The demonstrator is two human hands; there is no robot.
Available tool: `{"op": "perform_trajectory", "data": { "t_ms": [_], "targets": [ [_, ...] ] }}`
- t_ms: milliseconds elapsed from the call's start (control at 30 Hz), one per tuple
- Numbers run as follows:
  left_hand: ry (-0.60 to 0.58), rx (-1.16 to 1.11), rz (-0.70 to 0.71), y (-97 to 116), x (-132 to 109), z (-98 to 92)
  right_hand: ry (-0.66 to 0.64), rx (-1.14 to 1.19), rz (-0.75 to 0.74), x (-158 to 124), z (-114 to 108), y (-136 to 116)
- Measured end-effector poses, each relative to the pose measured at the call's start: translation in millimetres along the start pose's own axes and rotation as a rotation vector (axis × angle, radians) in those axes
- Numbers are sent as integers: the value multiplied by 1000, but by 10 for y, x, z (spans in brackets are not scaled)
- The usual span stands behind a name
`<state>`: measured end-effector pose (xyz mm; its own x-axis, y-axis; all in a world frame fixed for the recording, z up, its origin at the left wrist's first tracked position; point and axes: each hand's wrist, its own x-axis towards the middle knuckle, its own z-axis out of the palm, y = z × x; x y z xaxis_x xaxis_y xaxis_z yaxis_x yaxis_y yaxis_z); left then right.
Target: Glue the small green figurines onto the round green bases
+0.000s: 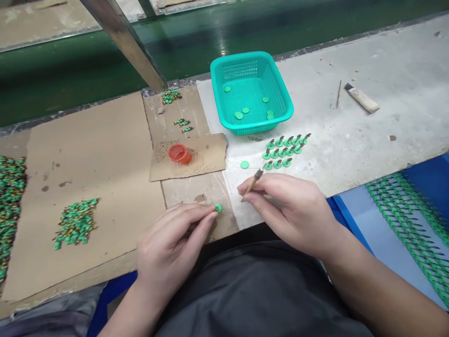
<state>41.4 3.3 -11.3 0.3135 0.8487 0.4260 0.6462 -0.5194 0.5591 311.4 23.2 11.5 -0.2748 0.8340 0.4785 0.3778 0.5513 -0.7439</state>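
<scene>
Item: our left hand, fingertips pinched narrowly on a green disc. Item: our right hand, fingers closed on a small brush, its long axis slanting far and right, dark tip forward. Item: rows of studded green discs, just beyond the brush tip, nearer our right hand. Item: a teal basket, farther off.

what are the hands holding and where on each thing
The left hand pinches a green disc by its rim; the right hand grips a small wooden-handled brush by its handle.
</scene>
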Motion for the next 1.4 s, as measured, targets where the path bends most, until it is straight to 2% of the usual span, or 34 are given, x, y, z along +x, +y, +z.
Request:
{"op": "perform_trajectory", "data": {
  "t_ms": [300, 667, 867, 933, 1067, 1133, 1267, 1400],
  "targets": [
    [-12, -17, -57, -16, -35, -24, -65, 95, 10, 137, 106, 83],
    [-16, -48, -60, 19, -2, -25, -229, 153, 77, 206, 39, 45],
    [-28, -54, -60, 18, -5, -26, -268, 126, 63, 220, 25, 68],
    [-27, -50, -49, 21, -5, -26, -247, 97, 61, 172, 53, 90],
    [-18, -56, -71, 18, -14, -22, -112, 61, 26, -38, 72, 130],
    [-19, -65, -87, 5, -24, -16, -185, 42, -18, -136, 23, 121],
    [-12, -62, -95, -32, -37, -5, -445, -146, -137, -187, -132, 41],
    [-6, -59, -89, -43, -20, -3, -555, -220, -202, -170, -209, 5]
  ]
}}
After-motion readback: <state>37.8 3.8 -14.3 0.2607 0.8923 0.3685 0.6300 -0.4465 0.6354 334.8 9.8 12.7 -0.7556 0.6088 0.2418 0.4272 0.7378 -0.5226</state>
